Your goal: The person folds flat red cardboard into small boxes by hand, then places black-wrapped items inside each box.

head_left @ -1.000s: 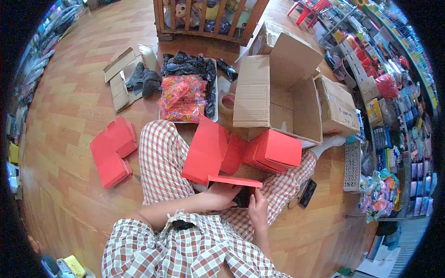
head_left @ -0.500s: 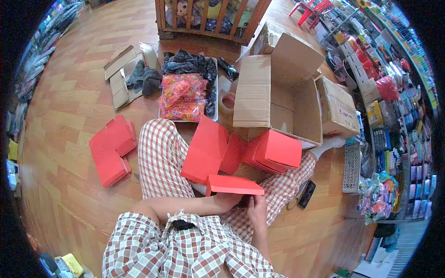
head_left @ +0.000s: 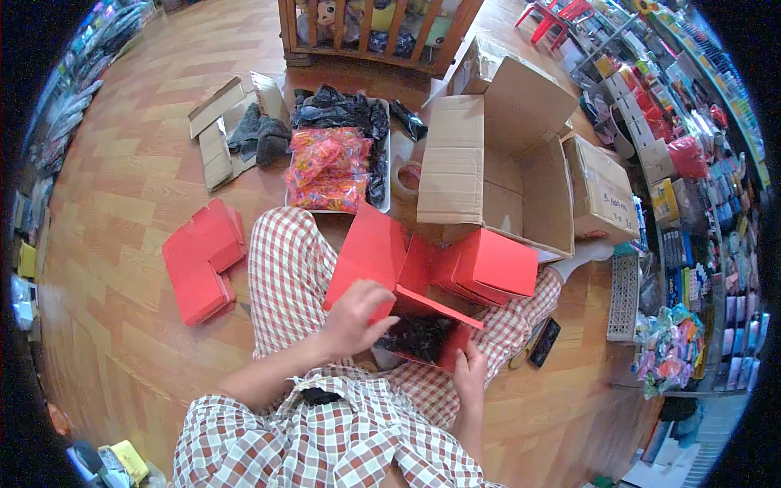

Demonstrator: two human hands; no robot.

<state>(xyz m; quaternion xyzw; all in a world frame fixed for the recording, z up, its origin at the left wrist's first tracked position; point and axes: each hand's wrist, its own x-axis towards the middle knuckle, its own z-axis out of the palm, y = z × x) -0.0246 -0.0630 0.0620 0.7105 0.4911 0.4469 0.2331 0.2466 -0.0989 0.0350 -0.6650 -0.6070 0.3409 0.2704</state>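
Note:
A red box (head_left: 453,348) with its lid raised lies between my legs, and dark crinkled material (head_left: 416,337) shows inside it. My right hand (head_left: 470,370) grips the right edge of this box. My left hand (head_left: 358,313) is at the box's left side, fingers apart and holding nothing. Just beyond stand more red boxes, one at the left (head_left: 370,248) and one at the right (head_left: 498,264). On the floor beside my left knee is another red piece (head_left: 203,264), folded in an L shape.
An open cardboard box (head_left: 450,159) stands ahead on the right, with a closed carton (head_left: 600,187) beside it. A white tray (head_left: 386,150) holds pink and black bags. A phone (head_left: 543,342) lies right of my leg. Shelves line the right side.
The red box between my legs has opened, showing the dark material inside. My left hand has come out from under it and moved up and left. The view has shifted slightly.

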